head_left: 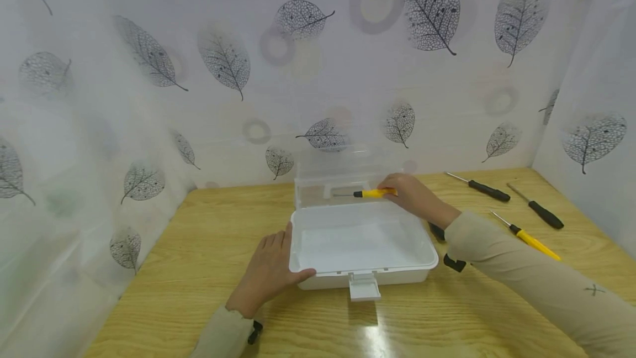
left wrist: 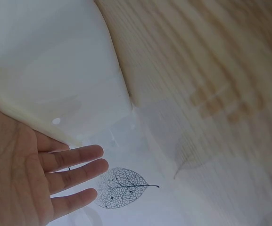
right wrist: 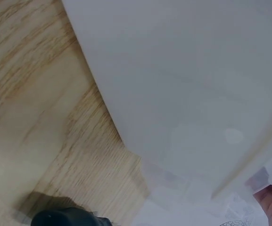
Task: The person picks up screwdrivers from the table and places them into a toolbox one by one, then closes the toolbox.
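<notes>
A white plastic box (head_left: 358,242) stands on the table with its clear lid (head_left: 310,192) swung up at the back and its front latch (head_left: 364,287) hanging down. My left hand (head_left: 268,269) rests against the box's left side, thumb over the front rim and fingers straight along the wall. In the left wrist view that hand (left wrist: 22,169) shows its palm beside the box wall (left wrist: 65,70). My right hand (head_left: 409,195) grips a yellow-handled screwdriver (head_left: 372,193) above the box's back edge, its shaft pointing left.
On the table right of the box lie two black-handled screwdrivers (head_left: 489,190) and another yellow-handled screwdriver (head_left: 536,243). A black handle (head_left: 437,231) shows beside the box, partly hidden by my right arm. Leaf-patterned curtains (head_left: 328,70) enclose the wooden table (head_left: 223,220).
</notes>
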`<state>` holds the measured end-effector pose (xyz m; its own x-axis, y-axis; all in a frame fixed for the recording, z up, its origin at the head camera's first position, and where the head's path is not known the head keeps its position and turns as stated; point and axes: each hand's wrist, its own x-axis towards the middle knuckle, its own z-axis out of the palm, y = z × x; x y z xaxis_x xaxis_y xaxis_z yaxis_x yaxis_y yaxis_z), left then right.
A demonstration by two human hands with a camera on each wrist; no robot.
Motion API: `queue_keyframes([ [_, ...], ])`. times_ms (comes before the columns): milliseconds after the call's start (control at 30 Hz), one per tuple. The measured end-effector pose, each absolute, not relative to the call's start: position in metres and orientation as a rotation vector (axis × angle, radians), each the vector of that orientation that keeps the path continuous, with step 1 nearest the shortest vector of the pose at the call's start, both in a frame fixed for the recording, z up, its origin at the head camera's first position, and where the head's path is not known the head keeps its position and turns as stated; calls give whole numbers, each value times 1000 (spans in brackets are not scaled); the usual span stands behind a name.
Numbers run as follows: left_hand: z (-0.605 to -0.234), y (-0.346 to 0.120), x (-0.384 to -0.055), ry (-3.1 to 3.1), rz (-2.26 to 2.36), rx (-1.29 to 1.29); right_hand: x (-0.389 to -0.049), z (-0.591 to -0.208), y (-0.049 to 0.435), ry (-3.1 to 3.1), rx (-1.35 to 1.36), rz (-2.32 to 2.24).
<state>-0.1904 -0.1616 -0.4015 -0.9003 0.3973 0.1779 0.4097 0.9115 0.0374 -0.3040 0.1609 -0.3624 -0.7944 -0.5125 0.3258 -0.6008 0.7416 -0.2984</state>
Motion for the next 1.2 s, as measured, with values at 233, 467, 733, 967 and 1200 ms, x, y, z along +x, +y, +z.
queue_keyframes([
  [233,-402,-161,-190,-2907,-104,-622,-303,-362,161,-2742,869,577],
  [467,-402,-162,-190,-2894,-106,-624,-301,-361,161,-2785,845,574],
  [733,-403,-162,-190,-2862,-55,-632,-300,-360,161,-2780,848,587],
  [967,-402,-162,-190,-2850,-54,-639,-300,-361,164,-2731,861,572],
  [1200,-402,-161,-191,-2855,-35,-629,-299,-360,167,-2710,854,559],
])
